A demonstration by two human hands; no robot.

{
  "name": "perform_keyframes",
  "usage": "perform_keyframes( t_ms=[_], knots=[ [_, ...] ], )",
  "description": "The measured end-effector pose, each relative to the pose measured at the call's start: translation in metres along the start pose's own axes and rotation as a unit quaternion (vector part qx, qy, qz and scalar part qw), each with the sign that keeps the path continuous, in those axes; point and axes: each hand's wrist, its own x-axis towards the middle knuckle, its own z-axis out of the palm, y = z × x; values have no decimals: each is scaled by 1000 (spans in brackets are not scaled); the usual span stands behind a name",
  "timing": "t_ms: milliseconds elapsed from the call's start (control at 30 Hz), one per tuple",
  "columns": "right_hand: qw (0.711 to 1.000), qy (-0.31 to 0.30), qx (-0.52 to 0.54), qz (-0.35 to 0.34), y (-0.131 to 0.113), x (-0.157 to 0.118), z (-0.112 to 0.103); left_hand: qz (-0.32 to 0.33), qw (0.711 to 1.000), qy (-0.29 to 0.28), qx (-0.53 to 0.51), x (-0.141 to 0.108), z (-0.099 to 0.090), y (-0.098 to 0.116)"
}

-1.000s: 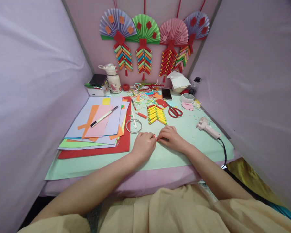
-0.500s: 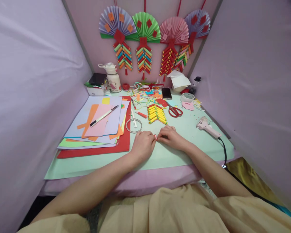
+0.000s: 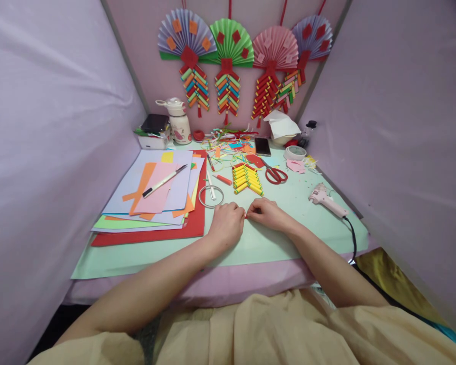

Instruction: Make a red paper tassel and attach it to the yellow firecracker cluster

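Observation:
My left hand (image 3: 228,223) and my right hand (image 3: 266,213) almost meet over the pale green table sheet (image 3: 266,246). A small red piece (image 3: 245,215) shows between their fingertips, mostly hidden. Both hands are closed around it. Just beyond them lies a zigzag of yellow paper rolls (image 3: 247,179) with green ends and red rolls at its top. A silver ring (image 3: 211,196) lies over a white pen, left of the rolls, near a red roll (image 3: 222,179). Red-handled scissors (image 3: 275,175) rest right of the rolls.
Stacked coloured paper (image 3: 152,188) with a pen (image 3: 164,181) lies left. A glue gun (image 3: 329,201) with a black cord is at right. Paper scraps, a phone (image 3: 262,147), tape (image 3: 295,153) and a bottle (image 3: 180,124) stand or lie behind. Paper fans (image 3: 231,43) hang on the back wall.
Less of the red piece shows between my fingertips, and its pale part is no longer visible. Both hands stay in nearly the same place. The view has shifted slightly.

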Motion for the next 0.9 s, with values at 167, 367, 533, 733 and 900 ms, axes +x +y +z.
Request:
perform_keyframes(
  t_ms=[167, 367, 533, 733, 900],
  knots=[
    [1000, -6, 7, 22, -2, 2, -2, 2, 1000, -8, 2, 1, -2, 1],
    [999, -3, -4, 39, -6, 3, -3, 5, 1000, -5, 7, 2, -3, 1],
    [999, 26, -14, 25, -2, 4, 3, 17, 1000, -8, 9, 2, -3, -1],
    [996, 88, -2, -33, 9, -2, 1, 29, 999, -1, 15, -1, -3, -1],
    [987, 66, -29, -142, 14, -10, -1, 34, 999, 14, 22, -2, 0, -1]
  ],
)
